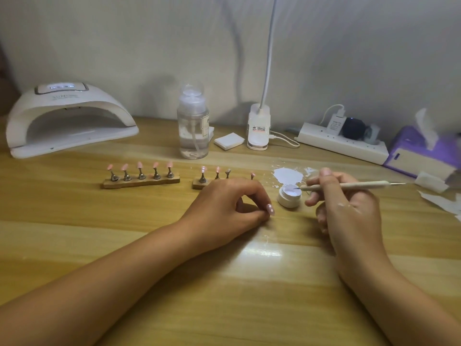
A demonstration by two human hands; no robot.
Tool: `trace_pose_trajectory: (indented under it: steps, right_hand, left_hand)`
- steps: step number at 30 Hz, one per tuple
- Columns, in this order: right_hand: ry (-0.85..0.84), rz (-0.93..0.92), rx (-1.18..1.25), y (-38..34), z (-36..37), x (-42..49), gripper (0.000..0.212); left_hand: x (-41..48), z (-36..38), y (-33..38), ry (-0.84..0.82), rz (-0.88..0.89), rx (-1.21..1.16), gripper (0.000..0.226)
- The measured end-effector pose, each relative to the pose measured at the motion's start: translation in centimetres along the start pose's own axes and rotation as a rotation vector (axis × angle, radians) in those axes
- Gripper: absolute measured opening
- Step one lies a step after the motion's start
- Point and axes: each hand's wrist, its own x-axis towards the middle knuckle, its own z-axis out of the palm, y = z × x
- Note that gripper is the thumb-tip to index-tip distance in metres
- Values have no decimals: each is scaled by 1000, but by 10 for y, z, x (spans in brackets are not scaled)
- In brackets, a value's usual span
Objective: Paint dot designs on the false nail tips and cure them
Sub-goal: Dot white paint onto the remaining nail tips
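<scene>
My left hand (229, 203) rests on the table and pinches a pink false nail tip (270, 209) with white dots between its fingertips. My right hand (349, 208) grips a thin dotting pen (349, 186), whose tip dips into a small open white gel pot (290, 195). Two wooden stands hold pink nail tips on metal pegs: the left stand (141, 182) carries several, and the right stand (199, 185) is partly hidden behind my left hand. The white curing lamp (67, 118) sits at the back left.
A clear pump bottle (192, 123) stands behind the stands. A white pad (229, 141), a desk lamp base (258, 128), a power strip (341, 142) and a purple tissue box (424, 152) line the back. The pot's lid (288, 174) and paper scraps (441, 201) lie at the right.
</scene>
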Motion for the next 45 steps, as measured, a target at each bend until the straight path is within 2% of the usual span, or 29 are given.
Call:
trace_pose_trajectory:
  steps: [10, 20, 25, 28, 30, 34, 38, 45]
  right_hand:
    - [-99, -111, -267, -1, 2, -4, 33]
    - [-118, -126, -299, -2, 2, -5, 30]
    - [-28, -97, -41, -14, 3, -9, 22]
    - [-62, -88, 75, -23, 3, -17, 12]
    - [-111, -7, 160, -24, 5, -22, 16]
    - [-155, 141, 129, -20, 10, -27, 21]
    - [-182, 144, 55, -20, 11, -25, 36]
    - [-211, 154, 50, -20, 12, -26, 35]
  left_hand:
    - [-1, 0, 0, 5, -9, 1, 21]
    - [-1, 0, -1, 9, -8, -10, 21]
    - [-1, 1, -2, 18, -21, 5, 20]
    - [-1, 1, -1, 12, -7, 18, 15]
    - [-1, 1, -1, 11, 1, 18, 15]
    - [-1, 1, -2, 13, 4, 29, 20]
    - [0, 1, -3, 9, 0, 36, 22]
    - [0, 1, -3, 12, 10, 51, 24]
